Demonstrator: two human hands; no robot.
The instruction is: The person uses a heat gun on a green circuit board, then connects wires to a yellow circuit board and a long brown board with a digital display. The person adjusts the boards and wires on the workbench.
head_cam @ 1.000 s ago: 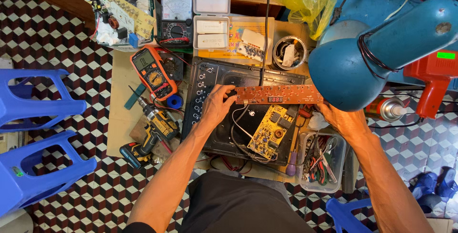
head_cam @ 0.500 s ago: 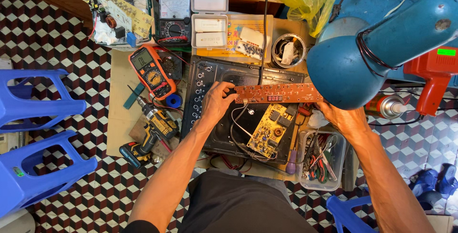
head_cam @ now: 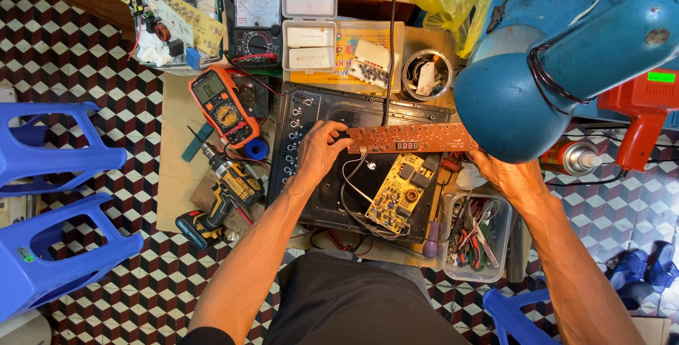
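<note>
Both hands, left hand [head_cam: 322, 148] and right hand [head_cam: 506, 175], are still grasping the long brown circuit board [head_cam: 414, 137] with clenched fingers above the black appliance [head_cam: 339, 168], unmoved.

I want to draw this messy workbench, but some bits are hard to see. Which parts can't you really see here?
All in the head view:
- Right hand: its fingertips sit behind the blue lamp, so its grip is unclear.
- Long brown circuit board: its right end goes under that lamp.
- Red heat gun: partly hidden by the lamp's arm.
- Tools in the clear tub: too small and tangled to name.
- Left hand: fingertips hidden at the board's end.
</note>
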